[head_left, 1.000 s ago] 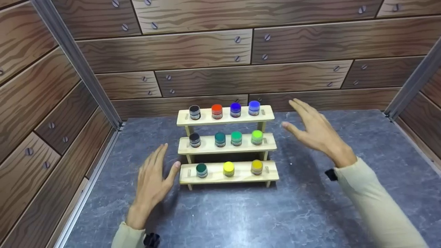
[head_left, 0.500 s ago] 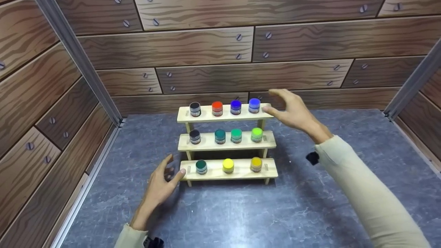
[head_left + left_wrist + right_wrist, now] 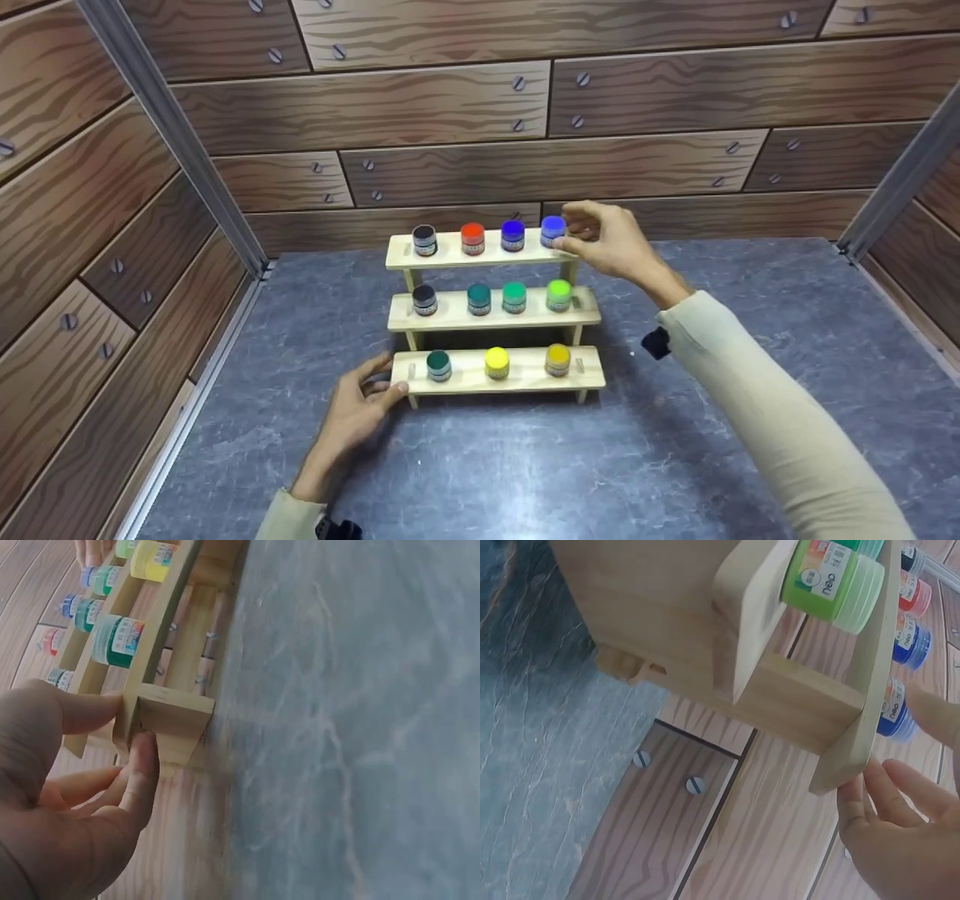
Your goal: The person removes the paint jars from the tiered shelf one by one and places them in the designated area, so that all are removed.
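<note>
A three-tier wooden rack (image 3: 465, 385) holds small paint jars. My left hand (image 3: 352, 411) pinches the left end of its bottom shelf, thumb over the board and fingertips beneath, as the left wrist view (image 3: 82, 795) shows. My right hand (image 3: 611, 238) is at the right end of the top shelf. Its thumb overlaps the light blue paint jar (image 3: 551, 229). In the right wrist view, a gap shows between the fingers and that light blue jar (image 3: 895, 716), while fingertips touch the shelf's end. Whether the thumb touches the jar is unclear.
Black (image 3: 424, 241), red (image 3: 472, 238) and dark blue jars (image 3: 513, 236) share the top shelf. Green and dark jars fill the middle one; dark green (image 3: 439, 366) and yellow jars (image 3: 496, 363) are below. A wood-patterned wall (image 3: 450, 176) rises behind the grey table (image 3: 480, 472).
My right hand has moved left to the light blue jar, its fingers bending more. My left hand has moved to the bottom shelf's left end and taken hold of it.
</note>
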